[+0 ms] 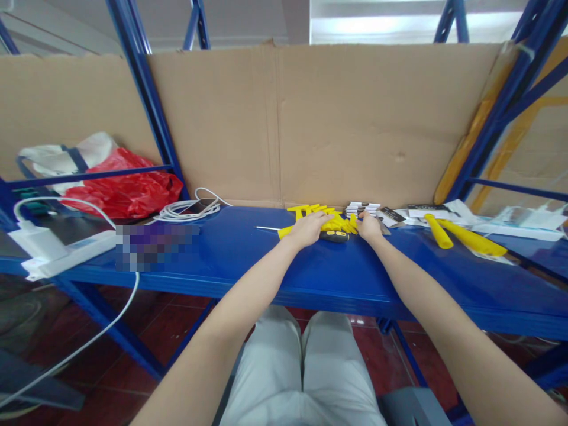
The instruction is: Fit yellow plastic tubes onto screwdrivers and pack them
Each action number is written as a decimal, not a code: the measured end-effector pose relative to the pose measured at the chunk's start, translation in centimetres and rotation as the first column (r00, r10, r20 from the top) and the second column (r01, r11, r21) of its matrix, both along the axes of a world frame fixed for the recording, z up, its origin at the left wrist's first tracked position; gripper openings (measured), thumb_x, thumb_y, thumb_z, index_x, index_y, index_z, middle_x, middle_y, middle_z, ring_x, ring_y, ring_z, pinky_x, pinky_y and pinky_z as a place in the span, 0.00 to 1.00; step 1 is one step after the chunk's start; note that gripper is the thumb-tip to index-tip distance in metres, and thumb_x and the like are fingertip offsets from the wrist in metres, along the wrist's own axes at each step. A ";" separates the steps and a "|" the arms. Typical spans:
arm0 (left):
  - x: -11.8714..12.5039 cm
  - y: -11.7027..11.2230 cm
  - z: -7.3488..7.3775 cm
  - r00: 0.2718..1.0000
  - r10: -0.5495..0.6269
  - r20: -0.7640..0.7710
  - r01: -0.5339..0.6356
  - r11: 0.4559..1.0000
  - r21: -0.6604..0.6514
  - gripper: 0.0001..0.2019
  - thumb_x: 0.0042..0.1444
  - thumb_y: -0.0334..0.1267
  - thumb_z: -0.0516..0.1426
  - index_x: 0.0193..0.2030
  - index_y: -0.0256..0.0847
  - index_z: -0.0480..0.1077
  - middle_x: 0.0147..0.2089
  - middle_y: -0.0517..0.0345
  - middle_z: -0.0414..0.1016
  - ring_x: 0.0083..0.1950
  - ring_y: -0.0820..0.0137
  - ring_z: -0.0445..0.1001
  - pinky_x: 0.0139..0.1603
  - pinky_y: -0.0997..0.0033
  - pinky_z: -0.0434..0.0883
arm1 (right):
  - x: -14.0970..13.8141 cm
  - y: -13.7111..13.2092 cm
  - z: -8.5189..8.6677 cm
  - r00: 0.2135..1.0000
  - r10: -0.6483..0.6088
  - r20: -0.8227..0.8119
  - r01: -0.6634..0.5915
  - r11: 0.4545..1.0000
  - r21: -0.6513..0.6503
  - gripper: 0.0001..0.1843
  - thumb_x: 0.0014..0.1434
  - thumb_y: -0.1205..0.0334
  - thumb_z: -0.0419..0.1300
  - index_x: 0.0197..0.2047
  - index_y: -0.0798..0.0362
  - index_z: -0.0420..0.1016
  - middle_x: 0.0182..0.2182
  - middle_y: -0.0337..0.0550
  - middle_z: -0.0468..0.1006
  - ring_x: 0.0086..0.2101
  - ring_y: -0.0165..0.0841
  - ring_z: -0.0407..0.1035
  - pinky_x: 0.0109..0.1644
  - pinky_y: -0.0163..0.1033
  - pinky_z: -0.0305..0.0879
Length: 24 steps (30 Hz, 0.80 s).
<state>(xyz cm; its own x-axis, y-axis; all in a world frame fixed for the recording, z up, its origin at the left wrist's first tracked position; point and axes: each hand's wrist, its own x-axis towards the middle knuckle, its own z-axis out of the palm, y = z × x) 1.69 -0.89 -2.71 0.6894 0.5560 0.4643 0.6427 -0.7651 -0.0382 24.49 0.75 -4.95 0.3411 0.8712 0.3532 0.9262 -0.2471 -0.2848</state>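
My left hand lies over a heap of yellow plastic pieces, its fingers stretched out and resting on them. Under that hand runs a screwdriver with a yellow and black handle; its thin metal shaft points left and the middle is hidden. On the right side of the heap, my right hand has its fingers closed on a small upright yellow piece. Just behind it is a stack of black-and-white cards.
Two long yellow tapered pieces lie at the right near papers. Left are a coiled white cable, a red plastic bag and a power strip. Cardboard walls off the back of the blue shelf, between blue posts.
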 end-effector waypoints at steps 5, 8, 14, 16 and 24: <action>0.0 0.1 -0.1 1.000 0.002 -0.006 -0.002 1.000 0.002 0.28 0.60 0.22 0.46 0.66 0.41 0.65 0.65 0.49 0.68 0.66 0.65 0.67 0.64 0.64 0.67 | -1.3 -1.2 0.5 0.999 -0.046 0.024 0.048 0.994 -0.102 0.21 0.67 0.64 0.47 0.54 0.60 0.77 0.50 0.63 0.77 0.51 0.44 0.74 0.50 0.40 0.67; 0.0 0.2 -0.1 1.000 -0.005 -0.007 0.005 1.000 0.010 0.28 0.60 0.22 0.46 0.66 0.43 0.65 0.65 0.50 0.69 0.66 0.65 0.67 0.64 0.63 0.67 | -1.7 -1.7 0.6 0.997 -0.023 0.072 0.031 0.994 -0.105 0.24 0.67 0.63 0.45 0.54 0.61 0.77 0.52 0.66 0.76 0.52 0.46 0.72 0.51 0.42 0.67; 0.1 0.1 -0.1 1.000 0.004 -0.009 -0.004 1.000 0.010 0.28 0.61 0.22 0.46 0.66 0.41 0.65 0.65 0.49 0.68 0.66 0.66 0.67 0.63 0.65 0.67 | -1.9 -2.2 0.6 0.984 -0.014 0.175 0.039 0.990 -0.137 0.25 0.68 0.58 0.46 0.57 0.61 0.75 0.54 0.66 0.74 0.58 0.49 0.67 0.56 0.48 0.65; 0.1 0.0 0.0 1.000 0.005 -0.014 -0.005 1.000 0.008 0.28 0.61 0.22 0.46 0.66 0.41 0.65 0.65 0.49 0.68 0.66 0.66 0.67 0.63 0.66 0.67 | -1.9 -2.2 0.6 0.983 -0.009 0.184 0.036 0.989 -0.143 0.24 0.67 0.58 0.47 0.57 0.61 0.75 0.53 0.65 0.75 0.57 0.49 0.67 0.56 0.47 0.65; 0.0 0.2 -0.1 1.000 -0.010 -0.013 0.010 1.000 -0.002 0.28 0.61 0.22 0.47 0.67 0.42 0.64 0.66 0.48 0.68 0.66 0.65 0.66 0.63 0.62 0.67 | -1.2 -1.0 0.0 0.991 0.097 0.095 -0.088 0.992 -0.095 0.18 0.65 0.67 0.51 0.53 0.62 0.76 0.48 0.58 0.80 0.50 0.41 0.73 0.51 0.36 0.65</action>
